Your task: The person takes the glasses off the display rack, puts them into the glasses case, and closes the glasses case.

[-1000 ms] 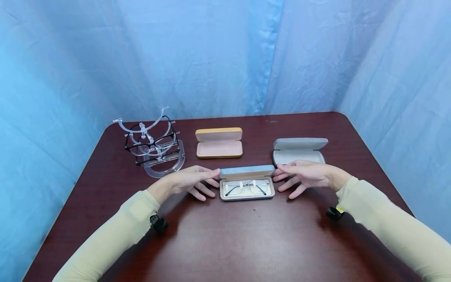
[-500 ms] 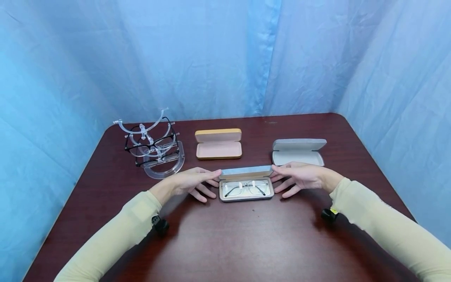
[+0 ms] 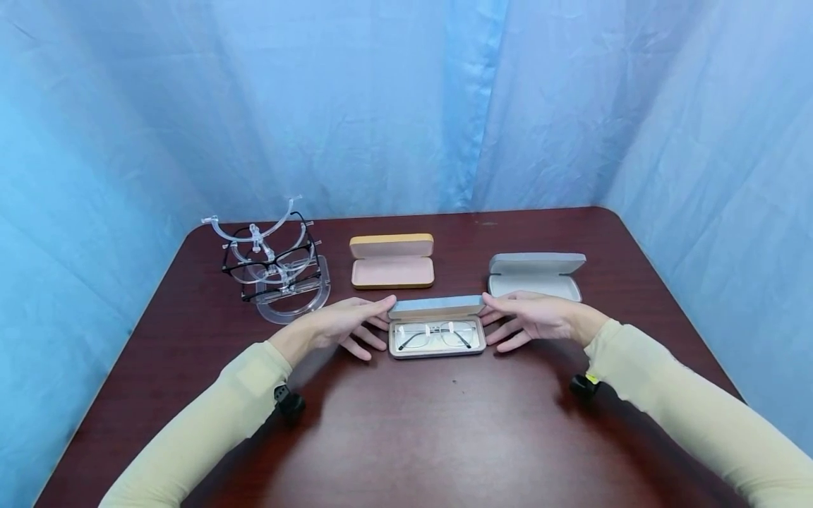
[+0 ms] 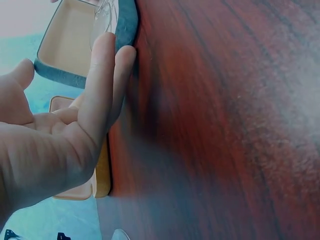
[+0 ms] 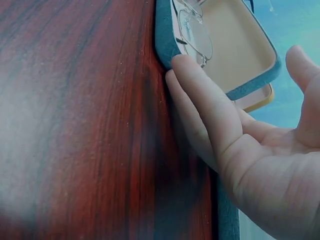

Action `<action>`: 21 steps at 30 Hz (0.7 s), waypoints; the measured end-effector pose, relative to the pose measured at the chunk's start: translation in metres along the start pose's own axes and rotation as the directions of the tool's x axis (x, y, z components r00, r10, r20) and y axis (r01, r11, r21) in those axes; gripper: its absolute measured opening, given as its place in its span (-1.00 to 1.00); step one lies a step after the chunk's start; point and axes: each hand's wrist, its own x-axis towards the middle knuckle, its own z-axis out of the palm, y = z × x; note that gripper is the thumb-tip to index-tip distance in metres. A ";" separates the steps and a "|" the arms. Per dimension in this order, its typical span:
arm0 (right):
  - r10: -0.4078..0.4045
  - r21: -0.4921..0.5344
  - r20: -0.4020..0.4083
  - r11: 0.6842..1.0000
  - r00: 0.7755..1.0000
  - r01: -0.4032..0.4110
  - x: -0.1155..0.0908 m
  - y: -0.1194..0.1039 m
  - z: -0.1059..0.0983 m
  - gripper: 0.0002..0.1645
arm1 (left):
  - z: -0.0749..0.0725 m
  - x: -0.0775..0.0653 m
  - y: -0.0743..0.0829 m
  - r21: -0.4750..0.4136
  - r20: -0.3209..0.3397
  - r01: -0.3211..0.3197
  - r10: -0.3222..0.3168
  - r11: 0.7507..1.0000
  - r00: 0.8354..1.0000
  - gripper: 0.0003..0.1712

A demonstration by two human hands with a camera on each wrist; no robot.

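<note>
A blue eyeglass case [image 3: 435, 305] lies on the table with its lid raised. Thin-framed eyeglasses [image 3: 452, 336] rest inside, temples folded, over a pale lining. At the case's left end is my left hand [image 3: 339, 326], its fingers extended along the side and the thumb tip by the lid corner. Mirroring it, my right hand [image 3: 540, 317] has straight fingers at the right end, thumb at that lid corner. In the right wrist view, two fingertips [image 5: 184, 61] meet the lower corner of the case, while the thumb stands off from the lid.
Behind are a yellow case [image 3: 392, 284] and a grey case [image 3: 537, 262], both with lids up; my right hand partly overlaps the grey one. A clear display stand [image 3: 282, 315] at left carries black-framed glasses [image 3: 272, 264]. Blue curtains [image 3: 356, 106] surround the table.
My right hand has moved left up to the blue case's end, and the case has shifted slightly left. My left hand stays nearly in place at the other end.
</note>
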 end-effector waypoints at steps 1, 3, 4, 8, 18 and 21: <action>-0.008 0.001 0.002 1.000 1.000 0.008 0.001 0.000 0.000 -0.11 | 0.000 0.000 0.000 0.000 -0.006 -0.004 0.004 1.000 1.000 -0.04; -0.024 0.002 0.011 1.000 1.000 0.024 0.002 -0.001 0.001 -0.11 | -0.001 0.001 0.001 -0.003 -0.020 -0.013 0.012 1.000 1.000 -0.05; -0.031 0.003 0.010 1.000 0.999 0.031 0.004 -0.001 0.001 -0.11 | -0.001 0.002 0.001 -0.006 -0.025 -0.015 0.015 1.000 1.000 -0.05; -0.028 0.006 -0.001 1.000 1.000 0.028 0.009 -0.001 0.001 -0.11 | -0.003 0.003 0.000 -0.025 -0.038 -0.020 0.019 0.999 0.999 -0.06; 0.023 -0.035 -0.101 0.999 0.995 -0.026 0.013 -0.002 0.006 0.04 | -0.004 0.007 -0.003 -0.066 -0.036 -0.024 0.022 0.998 0.999 -0.04; 0.038 -0.035 -0.110 0.998 0.993 -0.043 0.012 -0.001 0.008 0.04 | -0.003 0.008 -0.006 -0.074 -0.032 -0.033 0.031 0.997 0.999 -0.06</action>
